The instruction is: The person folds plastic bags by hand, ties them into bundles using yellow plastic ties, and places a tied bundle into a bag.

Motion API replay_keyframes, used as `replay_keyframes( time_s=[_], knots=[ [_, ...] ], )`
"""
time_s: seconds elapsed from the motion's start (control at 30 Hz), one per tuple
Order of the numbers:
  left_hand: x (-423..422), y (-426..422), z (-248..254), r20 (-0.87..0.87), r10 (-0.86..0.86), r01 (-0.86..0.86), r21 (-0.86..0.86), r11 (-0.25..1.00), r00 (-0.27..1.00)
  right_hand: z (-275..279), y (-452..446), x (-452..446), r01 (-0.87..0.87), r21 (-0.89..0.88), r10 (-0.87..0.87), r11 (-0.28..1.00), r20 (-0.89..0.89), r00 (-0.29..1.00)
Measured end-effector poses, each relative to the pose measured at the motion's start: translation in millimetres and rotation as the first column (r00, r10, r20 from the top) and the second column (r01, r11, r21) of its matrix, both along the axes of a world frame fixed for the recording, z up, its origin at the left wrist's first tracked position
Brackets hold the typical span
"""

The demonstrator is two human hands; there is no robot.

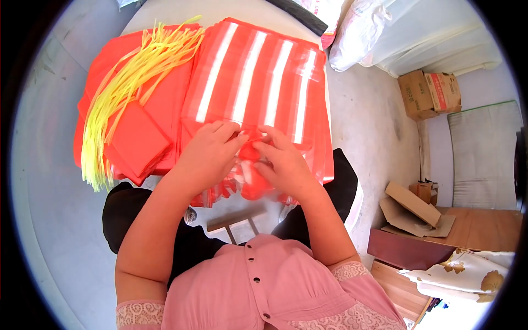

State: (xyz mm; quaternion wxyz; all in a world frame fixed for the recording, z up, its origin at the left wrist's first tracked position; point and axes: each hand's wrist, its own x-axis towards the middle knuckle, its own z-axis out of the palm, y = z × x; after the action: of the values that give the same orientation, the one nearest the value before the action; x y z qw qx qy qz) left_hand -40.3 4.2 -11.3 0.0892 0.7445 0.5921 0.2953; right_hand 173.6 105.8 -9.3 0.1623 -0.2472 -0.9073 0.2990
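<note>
A stack of red plastic sheets with white stripes point(253, 77) lies on the table before me. At its near edge, my left hand point(212, 146) and my right hand point(280, 159) face each other, fingers bent and closed on the bunched red and clear plastic point(250, 179). The gathered plastic hangs down between them over the table's near side. To the left lie plain red sheets point(118, 55), with a smaller folded red piece point(140, 137) on top. A bundle of yellow strips point(121, 99) lies across them.
A dark roll point(300, 15) and a white plastic bag point(360, 33) are at the far right. Cardboard boxes point(421, 96) stand by the right wall. A flattened carton point(412, 212) rests on a wooden cabinet point(478, 228). A stool rung point(236, 220) shows below my hands.
</note>
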Motion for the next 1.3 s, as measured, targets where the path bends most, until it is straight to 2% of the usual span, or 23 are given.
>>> replay_keyframes(
  time_s=[0.07, 0.17, 0.47, 0.57, 0.67, 0.77, 0.87, 1.07, 1.2, 1.3],
  knots=[
    [0, 2, -4, -0.019, 0.005, -0.005, 0.023, 1.0, 1.0, 2, -2, -1, -0.001, 0.058, 0.001, 0.998, 0.012, 1.0],
    [1, 5, -6, -0.055, 0.009, -0.008, 0.026, 1.0, 0.998, 1, 1, -2, -0.089, 0.192, 0.094, 0.977, -0.013, 0.996],
    [0, 8, -7, -0.15, 0.021, -0.019, 0.018, 1.0, 0.989, 0, 5, -12, -0.115, 0.266, 0.116, 0.957, 0.011, 0.993],
    [-2, 8, -7, -0.156, 0.042, -0.034, 0.056, 0.998, 0.987, 6, 2, -10, -0.09, 0.211, 0.089, 0.973, 0.013, 0.996],
    [-5, 8, -7, -0.145, 0.067, -0.053, 0.097, 0.994, 0.987, 16, 4, -3, 0.067, -0.151, -0.055, 0.986, 0.082, 0.995],
    [-8, 10, -5, -0.147, 0.093, -0.074, 0.127, 0.989, 0.985, 22, 8, -4, 0.008, -0.102, 0.004, 0.995, 0.121, 0.993],
    [-10, 10, -1, -0.132, 0.108, -0.09, 0.132, 0.987, 0.985, 20, 6, -6, -0.021, 0.004, 0.021, 1.0, 0.063, 0.998],
    [-12, 11, 2, -0.085, 0.124, -0.119, 0.059, 0.991, 0.989, -4, 4, -15, -0.007, 0.302, -0.004, 0.953, 0.036, 0.999],
    [-11, 6, 17, 0.024, 0.167, -0.168, 0.05, 0.985, 0.986, 2, 6, -18, 0.017, 0.283, -0.043, 0.959, 0.086, 0.995],
    [-22, 3, 11, -0.023, 0.248, -0.247, 0.034, 0.968, 0.969, 16, 10, -18, 0.053, 0.201, -0.083, 0.978, 0.145, 0.986]
  ],
)
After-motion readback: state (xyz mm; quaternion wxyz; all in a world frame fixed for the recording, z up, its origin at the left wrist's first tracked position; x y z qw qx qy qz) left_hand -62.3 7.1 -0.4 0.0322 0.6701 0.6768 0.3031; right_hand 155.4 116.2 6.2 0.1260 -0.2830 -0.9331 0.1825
